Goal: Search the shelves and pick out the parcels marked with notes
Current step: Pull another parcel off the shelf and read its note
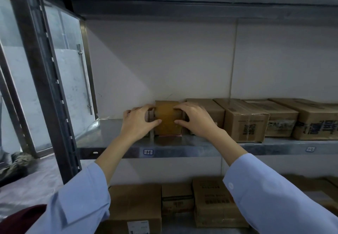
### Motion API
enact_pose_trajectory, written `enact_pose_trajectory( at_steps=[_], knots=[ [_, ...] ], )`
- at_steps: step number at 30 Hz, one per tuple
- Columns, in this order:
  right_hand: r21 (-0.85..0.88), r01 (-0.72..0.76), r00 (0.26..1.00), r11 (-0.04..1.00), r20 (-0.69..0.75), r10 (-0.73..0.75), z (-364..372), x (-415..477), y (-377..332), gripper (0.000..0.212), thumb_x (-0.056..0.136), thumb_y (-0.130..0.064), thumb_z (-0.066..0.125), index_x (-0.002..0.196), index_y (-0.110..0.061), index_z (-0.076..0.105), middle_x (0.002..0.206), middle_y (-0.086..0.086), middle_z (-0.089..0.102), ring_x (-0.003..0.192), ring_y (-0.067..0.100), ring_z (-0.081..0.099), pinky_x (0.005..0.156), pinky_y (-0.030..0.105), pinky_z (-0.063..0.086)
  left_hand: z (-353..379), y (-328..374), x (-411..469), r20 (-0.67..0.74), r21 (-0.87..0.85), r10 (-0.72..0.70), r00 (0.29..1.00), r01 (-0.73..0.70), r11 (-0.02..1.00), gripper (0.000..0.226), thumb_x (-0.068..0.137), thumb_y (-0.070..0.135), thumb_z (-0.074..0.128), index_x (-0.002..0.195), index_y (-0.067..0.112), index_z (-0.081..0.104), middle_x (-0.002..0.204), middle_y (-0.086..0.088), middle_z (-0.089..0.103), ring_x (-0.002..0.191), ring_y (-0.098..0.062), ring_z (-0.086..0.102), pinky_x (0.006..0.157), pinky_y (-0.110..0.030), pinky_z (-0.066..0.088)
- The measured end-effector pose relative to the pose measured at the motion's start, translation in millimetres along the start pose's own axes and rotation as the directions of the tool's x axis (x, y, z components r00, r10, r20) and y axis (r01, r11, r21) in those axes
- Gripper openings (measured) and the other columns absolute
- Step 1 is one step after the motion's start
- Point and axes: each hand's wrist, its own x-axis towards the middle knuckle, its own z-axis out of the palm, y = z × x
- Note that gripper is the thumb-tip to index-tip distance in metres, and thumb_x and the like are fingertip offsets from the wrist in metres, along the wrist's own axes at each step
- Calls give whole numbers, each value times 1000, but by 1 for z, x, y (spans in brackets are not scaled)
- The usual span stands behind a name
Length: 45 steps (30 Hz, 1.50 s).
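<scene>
Nearest me are my two pale blue sleeves (270, 195), reaching up and forward from the bottom of the view. Under them, on the lower shelf, stand several brown cartons (210, 200); the leftmost one carries a white printed label on its front face.

Past the sleeves runs the grey metal front edge of the middle shelf (182, 152), with a small blue-outlined tag (148, 152) stuck on it just below my left wrist and another further right.

On that shelf both hands are on one small brown parcel (167, 120), which stands near the shelf's left end, close to the front edge and out ahead of the wall. My left hand (138, 124) wraps its left side, fingers curled over the top corner and thumb pressed on the front face. My right hand (194, 120) mirrors it on the right side, fingers over the top, thumb on the front. So both hands are clasped around the same parcel, which rests on the shelf. Its front looks glossy with tape; I cannot tell whether a note is on it.

To the right, a row of larger cartons (247, 124) sits side by side along the shelf, some with dark print on their fronts.

Behind everything is a plain white wall (164, 60), and at far left a dark steel upright (42, 80).
</scene>
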Motion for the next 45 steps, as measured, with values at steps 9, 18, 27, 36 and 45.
enact_pose_trajectory(
  at_steps=[9, 18, 27, 36, 45],
  knots=[
    [-102, -79, 993, 992, 83, 88, -4, 0, -3, 58, 94, -55, 52, 143, -26, 42, 137, 3, 55, 133, 25, 43, 115, 50, 24, 3, 6, 1, 28, -89, -9, 1000, 11, 996, 67, 82, 61, 65, 138, 29, 46, 136, 3, 58, 128, -24, 49, 109, -41, 26],
    [255, -86, 987, 963, -110, 117, -6, -6, -5, 57, 87, -42, 69, 137, -27, 49, 135, -2, 56, 127, 19, 48, 106, 41, 42, 0, 10, -3, -87, -345, -3, 996, -28, 938, 77, 68, 66, 69, 132, 27, 52, 130, 2, 61, 119, -21, 57, 104, -52, 44],
    [527, -31, 956, 849, -233, 179, -8, -3, -23, 60, 86, -23, 74, 137, -30, 44, 143, -1, 46, 129, 21, 48, 98, 37, 50, -6, 22, -5, -201, -577, 2, 980, -120, 808, 72, 76, 41, 79, 136, 23, 43, 140, 0, 50, 121, -17, 52, 94, -32, 52],
    [682, -71, 947, 728, -184, 264, -10, -2, -29, 53, 91, -29, 68, 136, -30, 40, 144, -6, 43, 128, 17, 49, 79, 11, 49, -14, 28, -6, -207, -633, -46, 977, -98, 768, 68, 80, 39, 73, 138, 25, 40, 139, 4, 49, 120, -13, 51, 95, -35, 51],
    [704, -67, 966, 707, -130, 221, -15, -5, -31, 79, 85, -13, 73, 149, -27, 29, 151, -1, 37, 136, 19, 41, 103, 45, 49, -14, 25, -7, -160, -650, -16, 987, -94, 754, 83, 77, 29, 80, 145, 23, 33, 142, 8, 44, 127, -14, 47, 102, -41, 48]
  ],
)
